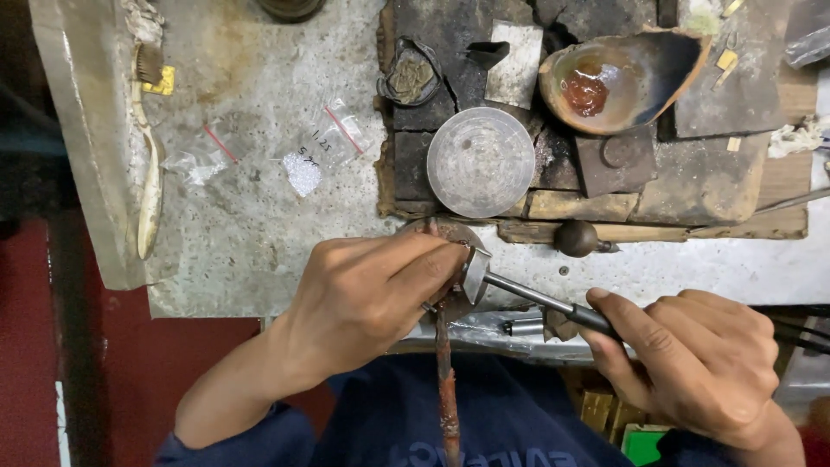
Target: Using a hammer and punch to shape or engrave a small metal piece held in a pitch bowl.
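Note:
My left hand (372,298) grips the top of a rusty reddish stick (446,380) that runs down toward my lap; its round head rests at the bench edge. My right hand (700,359) holds the black handle of a small hammer (519,290). The hammer's metal head lies against the thumb side of my left hand, at the stick's top. What sits on the stick's head is hidden by my fingers.
On the grey bench (259,233) lie two small clear bags (337,134) with tiny white stones spilled beside them, and a worn toothbrush (149,173) at the left. A round metal disc (481,162), a broken bowl with reddish residue (605,82) and charred blocks sit behind my hands.

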